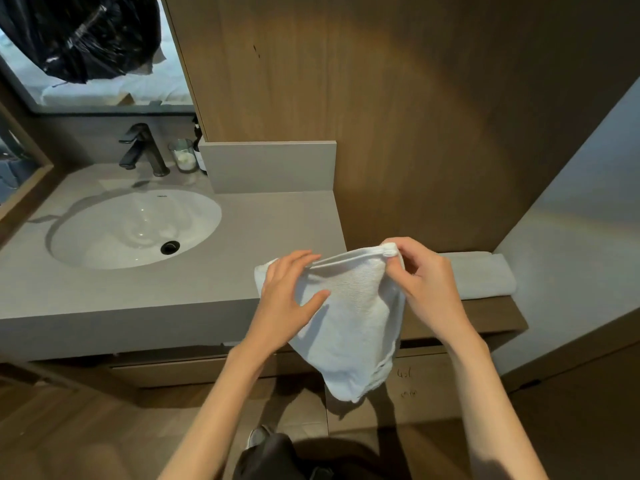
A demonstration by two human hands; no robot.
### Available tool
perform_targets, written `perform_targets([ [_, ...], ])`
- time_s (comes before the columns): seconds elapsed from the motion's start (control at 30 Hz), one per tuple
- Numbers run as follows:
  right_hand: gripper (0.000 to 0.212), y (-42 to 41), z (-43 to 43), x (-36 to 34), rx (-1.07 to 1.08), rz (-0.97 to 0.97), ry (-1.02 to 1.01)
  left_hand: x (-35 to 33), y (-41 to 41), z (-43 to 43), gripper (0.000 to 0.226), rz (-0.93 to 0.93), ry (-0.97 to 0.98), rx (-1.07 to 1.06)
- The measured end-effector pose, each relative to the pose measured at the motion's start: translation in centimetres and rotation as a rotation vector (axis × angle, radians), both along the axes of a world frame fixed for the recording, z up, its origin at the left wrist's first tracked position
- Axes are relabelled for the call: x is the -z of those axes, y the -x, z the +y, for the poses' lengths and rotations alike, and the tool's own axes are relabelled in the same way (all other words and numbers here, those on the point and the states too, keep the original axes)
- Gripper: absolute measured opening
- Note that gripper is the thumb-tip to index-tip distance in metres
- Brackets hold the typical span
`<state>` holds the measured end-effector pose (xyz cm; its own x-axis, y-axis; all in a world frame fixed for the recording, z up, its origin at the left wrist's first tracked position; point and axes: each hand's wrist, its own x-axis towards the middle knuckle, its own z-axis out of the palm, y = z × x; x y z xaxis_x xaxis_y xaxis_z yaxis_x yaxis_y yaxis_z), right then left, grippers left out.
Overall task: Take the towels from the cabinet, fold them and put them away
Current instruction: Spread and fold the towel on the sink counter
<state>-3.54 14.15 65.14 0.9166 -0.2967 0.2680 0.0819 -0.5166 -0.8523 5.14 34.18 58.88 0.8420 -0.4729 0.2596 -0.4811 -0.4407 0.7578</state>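
Grey stone forms the desk (145, 299) of a bathroom vanity, with a white sink (135, 230) and dark faucet (142, 148) at its left and a wood-panelled wall behind. At the desk's right front corner the person holds a small white towel (349, 323) in the air, its top edge stretched roughly level and the rest hanging down past the desk's front toward the floor. The right hand (420, 275) pinches the top right corner between thumb and fingertips, apparently to keep that hem taut. The left hand (291, 289) has its fingers spread and laid over the top left part of the cloth, thumb out in front, seemingly smoothing or gathering that side so the corners can be matched for a fold. Just beyond the right hand, a grey folded towel (481, 275) lies on a lower wooden ledge (498, 313), probably where finished towels are being stacked.
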Motion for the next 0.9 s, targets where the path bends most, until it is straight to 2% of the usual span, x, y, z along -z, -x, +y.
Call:
perform_targets([
  [0.07, 0.018, 0.5, -0.5, -0.6, -0.011, -0.029, -0.008, 1.3, -1.1, 0.7, 0.056, -0.009, -0.185, 0.089],
  [0.27, 0.026, 1.9, -1.8, -1.2, 0.003, -0.097, -0.040, 5.1, -3.1, 2.8, 0.034, -0.081, -0.592, 0.243],
  [0.37, 0.028, 2.3, -2.8, -1.0, 0.061, -0.130, -0.059, 7.8, -3.7, 5.5, 0.029, -0.018, -0.769, 0.233],
  [0.47, 0.028, 2.6, -3.4, -0.1, 0.069, -0.097, -0.051, 9.3, -3.8, 7.8, 0.028, 0.001, -0.810, 0.183],
  [0.63, 0.020, 1.9, -5.1, 3.4, 0.160, -0.005, -0.019, 8.0, -4.4, 10.3, 0.031, -0.149, -0.713, -0.049],
  [0.77, 0.024, 0.3, -5.1, 6.8, 0.103, 0.164, 0.080, 5.5, -5.3, 12.5, 0.026, -0.293, -0.841, -0.270],
  [0.9, 0.025, -2.7, -3.9, 9.5, 0.158, 0.224, 0.104, 2.8, -6.4, 13.8, 0.037, -0.421, -0.906, -0.380],
])
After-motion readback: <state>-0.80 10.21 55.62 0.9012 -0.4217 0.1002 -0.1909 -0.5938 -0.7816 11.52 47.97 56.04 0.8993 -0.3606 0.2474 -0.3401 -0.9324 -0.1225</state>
